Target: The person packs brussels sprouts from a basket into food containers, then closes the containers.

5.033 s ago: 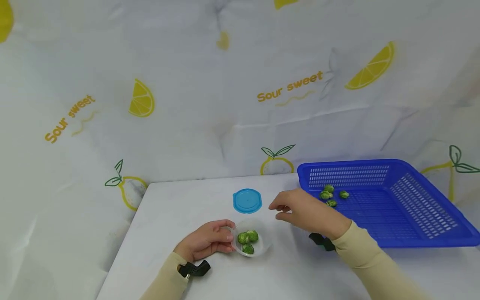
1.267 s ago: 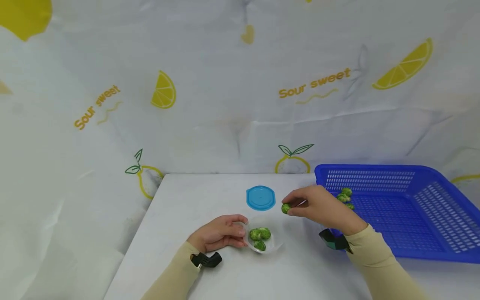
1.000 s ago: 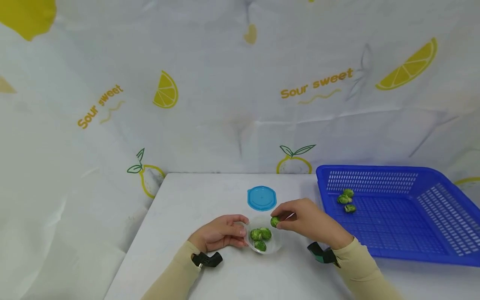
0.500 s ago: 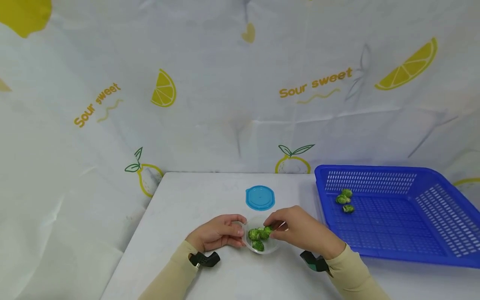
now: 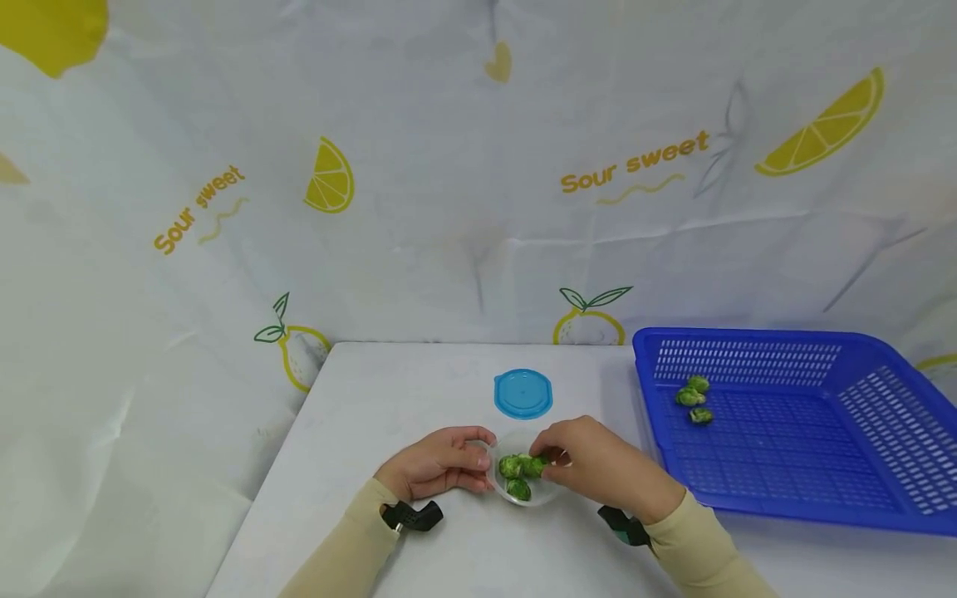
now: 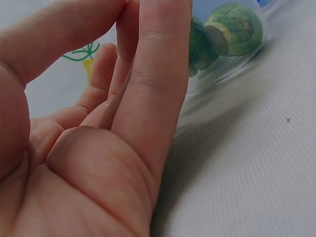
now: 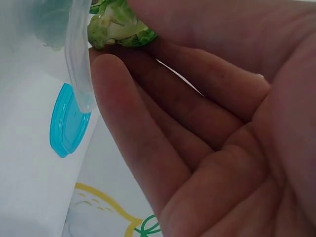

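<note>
A clear plastic bowl [image 5: 544, 497] stands on the white tabletop, with several green Brussels sprouts [image 5: 518, 489] inside. At its left side my left hand [image 5: 437, 465] holds the rim between thumb and fingers. The left wrist view shows sprouts [image 6: 237, 30] through the bowl's wall, beyond the fingers. My right hand [image 5: 601, 465] reaches over the bowl's right side and pinches one Brussels sprout [image 7: 118, 24], low among the others. Fingers partly hide that sprout in the head view.
A round blue lid [image 5: 523, 394] lies flat behind the bowl. To the right, a blue plastic basket [image 5: 777, 448] has 3 Brussels sprouts [image 5: 691, 396] at its left end. Behind the table hangs a white lemon-print cloth [image 5: 419, 208].
My right hand has brought a Brussels sprout leftward from the basket side and lowered it into the bowl. My left hand keeps holding the bowl. The head view has shifted slightly.
</note>
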`<state>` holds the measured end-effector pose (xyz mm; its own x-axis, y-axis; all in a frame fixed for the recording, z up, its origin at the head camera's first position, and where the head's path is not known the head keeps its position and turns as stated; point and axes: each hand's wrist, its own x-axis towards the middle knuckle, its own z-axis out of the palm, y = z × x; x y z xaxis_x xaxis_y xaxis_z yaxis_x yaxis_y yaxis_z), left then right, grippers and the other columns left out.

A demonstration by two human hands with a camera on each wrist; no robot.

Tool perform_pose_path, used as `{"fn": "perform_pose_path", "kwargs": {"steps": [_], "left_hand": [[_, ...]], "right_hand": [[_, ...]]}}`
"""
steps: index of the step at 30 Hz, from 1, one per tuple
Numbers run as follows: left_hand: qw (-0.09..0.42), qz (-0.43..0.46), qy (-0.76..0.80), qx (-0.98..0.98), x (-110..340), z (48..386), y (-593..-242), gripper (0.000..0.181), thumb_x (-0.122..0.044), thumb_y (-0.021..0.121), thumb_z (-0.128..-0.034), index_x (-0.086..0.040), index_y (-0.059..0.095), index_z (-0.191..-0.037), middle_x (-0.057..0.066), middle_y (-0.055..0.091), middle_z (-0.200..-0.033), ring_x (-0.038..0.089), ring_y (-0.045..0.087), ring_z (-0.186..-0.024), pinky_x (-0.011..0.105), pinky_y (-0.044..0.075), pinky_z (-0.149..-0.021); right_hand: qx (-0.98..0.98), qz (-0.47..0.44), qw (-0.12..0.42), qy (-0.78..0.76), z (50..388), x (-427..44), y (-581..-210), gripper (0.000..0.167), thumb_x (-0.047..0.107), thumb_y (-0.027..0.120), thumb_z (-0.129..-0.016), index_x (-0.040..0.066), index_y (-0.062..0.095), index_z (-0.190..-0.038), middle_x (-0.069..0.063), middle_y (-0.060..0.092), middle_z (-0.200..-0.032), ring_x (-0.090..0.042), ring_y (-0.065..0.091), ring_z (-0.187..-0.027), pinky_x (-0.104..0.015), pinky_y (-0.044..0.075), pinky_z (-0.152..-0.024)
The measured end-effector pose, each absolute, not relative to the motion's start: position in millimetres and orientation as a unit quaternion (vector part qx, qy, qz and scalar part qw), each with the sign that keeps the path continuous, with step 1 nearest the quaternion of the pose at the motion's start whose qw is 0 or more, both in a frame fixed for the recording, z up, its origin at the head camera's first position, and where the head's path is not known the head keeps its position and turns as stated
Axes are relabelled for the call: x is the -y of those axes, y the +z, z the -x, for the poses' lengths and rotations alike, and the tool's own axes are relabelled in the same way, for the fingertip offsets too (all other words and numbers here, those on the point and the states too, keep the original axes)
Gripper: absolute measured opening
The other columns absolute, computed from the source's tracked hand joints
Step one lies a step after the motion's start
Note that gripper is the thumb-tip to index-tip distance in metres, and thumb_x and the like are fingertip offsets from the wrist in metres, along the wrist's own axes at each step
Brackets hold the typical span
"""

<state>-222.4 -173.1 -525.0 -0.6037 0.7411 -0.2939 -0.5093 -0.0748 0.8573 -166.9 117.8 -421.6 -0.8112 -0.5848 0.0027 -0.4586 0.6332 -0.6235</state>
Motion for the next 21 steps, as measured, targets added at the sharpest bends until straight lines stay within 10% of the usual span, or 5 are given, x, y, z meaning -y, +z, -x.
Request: {"fn": "perform_pose_path", "kwargs": {"steps": [21], "left_hand": [[0.434,-0.110,0.724,-0.524,173.1,221.4,-522.8,0.038,-0.006,0.072,-0.1015,-0.010,0.053,-0.134,0.005,0.077,-0.100,0.019,0.082,-0.093,0.027,0.068,-0.084]], "right_hand": [[-0.911,0.297,0.082,-0.275,163.7,-111.5,-424.2,0.019,0.003,0.083,-0.090,0.008,0.081,-0.108,0.004,0.076,-0.095,-0.010,0.064,-0.083,-0.026,0.057,-0.073]]}}
